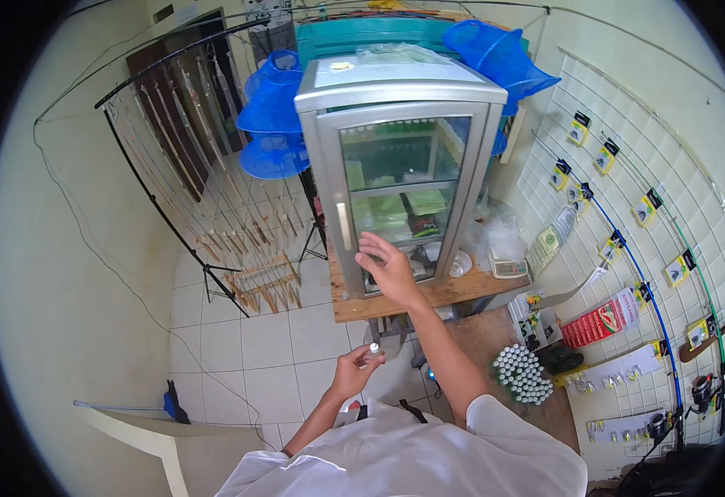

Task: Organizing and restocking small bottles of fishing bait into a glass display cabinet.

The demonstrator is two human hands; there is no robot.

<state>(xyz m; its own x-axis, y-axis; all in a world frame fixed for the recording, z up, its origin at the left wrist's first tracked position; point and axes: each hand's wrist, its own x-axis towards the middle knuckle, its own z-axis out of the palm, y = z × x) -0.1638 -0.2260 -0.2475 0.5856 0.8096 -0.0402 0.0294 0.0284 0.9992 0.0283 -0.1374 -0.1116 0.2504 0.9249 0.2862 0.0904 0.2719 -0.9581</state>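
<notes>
My left hand (352,374) is low in front of my body, its fingers closed round a small bottle; the white cap (374,349) pokes out at the top and the fingers hide most of the rest. Higher up, my right hand (389,267) is raised before the glass door (404,195) of a silver-framed cabinet (319,116). Its fingers are stretched out and slightly bent, with nothing seen in them. The fingertips are beside the lower end of the pale door handle (344,225); whether they touch the door I cannot tell. Green packets (427,201) show behind the glass.
The cabinet stands on a wooden table (358,311), with a small scale (510,269) at its right. Many white-capped bottles (521,374) are grouped on a brown surface. Fishing rods (669,331) and hanging packets line the right wall grid. A rod rack (159,203) stands left; blue nets (273,116) hang nearby.
</notes>
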